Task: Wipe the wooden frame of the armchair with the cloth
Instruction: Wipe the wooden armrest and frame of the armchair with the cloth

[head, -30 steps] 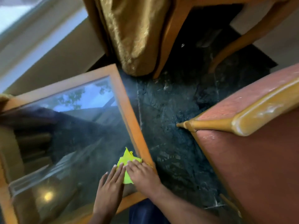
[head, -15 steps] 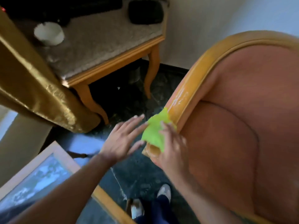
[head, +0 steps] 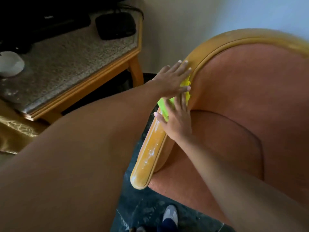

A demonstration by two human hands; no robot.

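Note:
The armchair has pink upholstery (head: 242, 101) and a glossy yellow-brown wooden frame (head: 150, 151) that runs from the front armrest tip up and over the curved back. White dusty smears mark the armrest. A bright green cloth (head: 163, 105) lies on the frame where the arm meets the back. My left hand (head: 173, 79) lies flat with fingers spread, pressing the upper part of the cloth against the frame. My right hand (head: 177, 118) presses the lower part of the cloth, thumb over the armrest's outer side. Most of the cloth is hidden under both hands.
A wooden side table (head: 93, 77) with a speckled stone top stands left of the chair, carrying a black box (head: 115, 25) and a white bowl (head: 10, 63). Gold fabric (head: 13, 131) lies at the far left. The floor (head: 140, 205) is dark marble; my shoe (head: 170, 215) shows below.
The cloth went from the glass-topped table to the armchair's arm. Since half a second ago both hands slid up the frame with it, and my left hand came down onto the cloth.

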